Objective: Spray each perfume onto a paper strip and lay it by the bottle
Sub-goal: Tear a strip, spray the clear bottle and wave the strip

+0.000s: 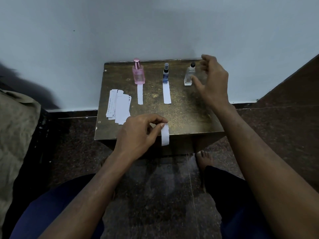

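Nearest, the left hand [138, 133] pinches the top of a fresh paper strip [165, 136] between thumb and forefinger; the strip hangs down past the near edge of the surface [189, 114]. Just beyond those fingers to their left lies the spare strip pile [119, 106]. Farther out, two used strips [140, 94] lie in front of the pink bottle [138, 73] and the blue bottle [165, 74]. The right hand [213, 80] hovers with fingers spread and loosely curved, holding nothing, just beside the clear bottle [189, 75], which has no strip yet. To do this step well, I judge the fingers should wrap the bottle low on its body, leave the forefinger free for the black cap, and aim the nozzle at the hanging end of the strip, away from the pinching fingers.
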Demonstrator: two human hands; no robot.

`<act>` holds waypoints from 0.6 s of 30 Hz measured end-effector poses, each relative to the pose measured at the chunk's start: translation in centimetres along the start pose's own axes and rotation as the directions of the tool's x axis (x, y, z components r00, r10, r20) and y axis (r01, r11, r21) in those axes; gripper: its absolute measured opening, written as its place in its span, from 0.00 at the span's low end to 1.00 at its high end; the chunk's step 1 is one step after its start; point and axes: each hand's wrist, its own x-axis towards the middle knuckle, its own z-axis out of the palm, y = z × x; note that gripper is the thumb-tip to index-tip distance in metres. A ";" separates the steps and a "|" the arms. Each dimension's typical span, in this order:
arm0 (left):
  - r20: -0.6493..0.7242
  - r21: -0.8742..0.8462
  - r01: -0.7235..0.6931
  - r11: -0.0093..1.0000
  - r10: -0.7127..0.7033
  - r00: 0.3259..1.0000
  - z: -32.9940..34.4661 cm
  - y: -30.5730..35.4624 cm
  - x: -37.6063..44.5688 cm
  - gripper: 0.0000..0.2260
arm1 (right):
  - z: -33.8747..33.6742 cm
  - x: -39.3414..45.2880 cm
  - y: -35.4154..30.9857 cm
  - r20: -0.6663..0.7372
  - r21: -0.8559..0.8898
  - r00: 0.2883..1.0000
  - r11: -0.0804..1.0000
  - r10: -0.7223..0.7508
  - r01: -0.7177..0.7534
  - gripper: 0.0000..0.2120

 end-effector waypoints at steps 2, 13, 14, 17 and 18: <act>-0.007 -0.016 0.005 1.000 -0.005 1.000 -0.1 0.0 0.2 0.07 | -1.3 -1.3 -2.5 -0.077 0.038 0.996 0.998 -0.043 0.046 0.18; -0.020 -0.183 0.041 0.982 -0.045 0.999 -1.5 2.6 -0.3 0.18 | -6.8 -11.8 -11.3 0.572 0.018 0.821 1.000 0.008 -0.022 0.10; -0.002 -0.171 0.021 0.985 -0.022 1.000 -1.5 2.7 -0.5 0.19 | -6.9 -12.4 -11.2 0.557 0.044 0.830 0.997 0.022 -0.056 0.10; 0.059 -0.085 -0.082 0.993 0.088 0.994 -1.4 2.9 -1.3 0.22 | -7.2 -14.0 -11.1 0.503 0.104 0.863 0.988 0.046 -0.114 0.06; 0.071 -0.057 -0.109 0.992 0.113 0.991 -1.4 2.7 -1.5 0.22 | -7.2 -14.4 -11.1 0.495 0.105 0.868 0.989 0.042 -0.107 0.05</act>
